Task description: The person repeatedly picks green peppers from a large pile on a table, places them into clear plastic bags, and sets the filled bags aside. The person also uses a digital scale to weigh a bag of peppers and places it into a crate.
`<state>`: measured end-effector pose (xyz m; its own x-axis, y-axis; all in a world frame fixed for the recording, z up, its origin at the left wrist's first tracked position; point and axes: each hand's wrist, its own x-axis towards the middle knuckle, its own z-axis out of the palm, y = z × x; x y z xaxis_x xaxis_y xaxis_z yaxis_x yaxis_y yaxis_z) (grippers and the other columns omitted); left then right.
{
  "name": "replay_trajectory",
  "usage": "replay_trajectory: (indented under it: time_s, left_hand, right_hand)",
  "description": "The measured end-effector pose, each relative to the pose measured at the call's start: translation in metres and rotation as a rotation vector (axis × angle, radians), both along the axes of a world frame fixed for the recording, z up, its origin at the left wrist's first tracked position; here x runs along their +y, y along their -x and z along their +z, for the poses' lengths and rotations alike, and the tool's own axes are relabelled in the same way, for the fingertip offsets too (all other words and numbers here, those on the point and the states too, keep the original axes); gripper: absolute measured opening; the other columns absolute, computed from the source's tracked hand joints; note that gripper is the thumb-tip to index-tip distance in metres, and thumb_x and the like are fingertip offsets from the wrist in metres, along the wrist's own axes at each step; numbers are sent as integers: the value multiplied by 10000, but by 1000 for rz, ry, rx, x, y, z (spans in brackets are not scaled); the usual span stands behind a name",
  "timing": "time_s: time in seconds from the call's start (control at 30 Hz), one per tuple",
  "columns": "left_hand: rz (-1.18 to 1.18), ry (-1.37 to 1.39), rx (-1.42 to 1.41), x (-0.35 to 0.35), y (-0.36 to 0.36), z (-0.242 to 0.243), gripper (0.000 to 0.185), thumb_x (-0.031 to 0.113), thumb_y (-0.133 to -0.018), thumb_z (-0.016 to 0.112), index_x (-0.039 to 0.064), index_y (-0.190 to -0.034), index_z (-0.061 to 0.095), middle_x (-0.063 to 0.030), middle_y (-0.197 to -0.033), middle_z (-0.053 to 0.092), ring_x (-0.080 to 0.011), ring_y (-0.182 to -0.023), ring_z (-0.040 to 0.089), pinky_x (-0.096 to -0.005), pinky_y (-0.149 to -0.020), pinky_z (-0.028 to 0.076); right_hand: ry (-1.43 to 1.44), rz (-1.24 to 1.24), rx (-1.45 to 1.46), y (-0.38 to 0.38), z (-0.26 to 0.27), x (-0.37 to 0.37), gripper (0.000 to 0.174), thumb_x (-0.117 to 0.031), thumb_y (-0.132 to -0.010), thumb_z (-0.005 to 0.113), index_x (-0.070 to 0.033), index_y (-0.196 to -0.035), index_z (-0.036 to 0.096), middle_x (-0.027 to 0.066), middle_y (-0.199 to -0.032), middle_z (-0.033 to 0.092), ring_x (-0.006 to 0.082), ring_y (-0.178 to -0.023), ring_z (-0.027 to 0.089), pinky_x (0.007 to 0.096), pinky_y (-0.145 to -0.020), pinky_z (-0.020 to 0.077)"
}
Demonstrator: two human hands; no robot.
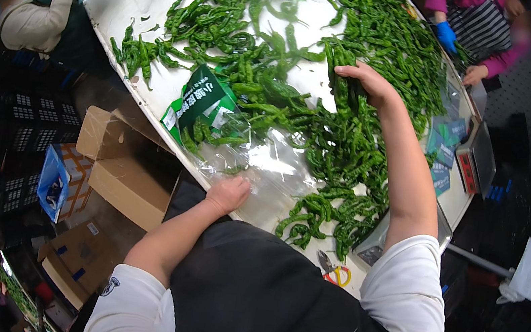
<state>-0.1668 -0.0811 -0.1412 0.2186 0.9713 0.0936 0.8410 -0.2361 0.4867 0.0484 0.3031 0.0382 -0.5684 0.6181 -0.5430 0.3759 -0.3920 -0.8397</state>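
Observation:
My left hand [230,194] pinches the near edge of a transparent plastic bag [278,168] by the table's front edge. A few green peppers [216,137] show at the bag's left, next to its green printed part. Farther off, my right hand [370,83] is closed around a bunch of long, wrinkled green peppers [341,77], over the main heap [390,36]. Loose peppers [309,218] lie on the white table [109,6] nearer my body. Red-and-yellow-handled scissors [333,271] rest close to my apron.
Digital scales [476,157] stand at the right edge, near printed bags [444,145]. An open cardboard box [133,183] sits below the table's left edge, by black crates [21,131]. One co-worker [44,18] is at the left; another, with a blue glove [446,36], is at the upper right.

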Motion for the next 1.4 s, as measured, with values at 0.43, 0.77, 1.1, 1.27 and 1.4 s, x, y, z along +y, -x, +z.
replay_trajectory:
  time_s: [0.43, 0.77, 1.1, 1.27, 1.4]
  left_hand:
    - [501, -121, -448, 28, -22, 193, 223, 209, -940, 636, 46, -917, 485, -166, -662, 534, -399, -630, 562, -471, -561, 423]
    - [185, -239, -169, -2, -65, 194, 128, 249, -952, 583, 124, -932, 569, -109, -722, 618, -336, -625, 639, -431, -523, 513]
    - [-90, -216, -345, -20, -90, 207, 112, 179, -916, 622, 99, -871, 557, -90, -672, 569, -298, -578, 611, -415, -499, 490]
    - [12, -225, -430, -12, -78, 214, 97, 165, -918, 626, 90, -900, 567, -112, -695, 585, -317, -602, 621, -417, -525, 489]
    - [464, 63, -757, 8, -27, 238, 87, 149, -959, 601, 63, -967, 597, -119, -739, 617, -231, -623, 617, -335, -590, 478]
  right_hand:
    - [74, 474, 185, -40, 61, -254, 888, -308, -712, 798, -69, -1471, 403, 78, -1201, 578, 189, -1094, 548, 324, -983, 423]
    - [106, 334, -5, 14, -83, -253, 448, -281, -851, 681, -17, -1208, 625, 170, -1187, 663, 223, -1102, 620, 395, -851, 536]
    - [588, 9, 437, 101, -78, -249, 351, -296, -922, 648, -40, -1161, 658, 114, -1054, 703, 199, -898, 699, 327, -824, 572]
    - [285, -14, 436, 96, -52, -259, 670, -515, -964, 525, 22, -1364, 503, 179, -1359, 546, 251, -1192, 586, 368, -1007, 470]
    - [-261, 192, -87, 69, -42, -269, 888, -469, -899, 613, 84, -1496, 258, 325, -1484, 345, 387, -1410, 349, 435, -1142, 321]
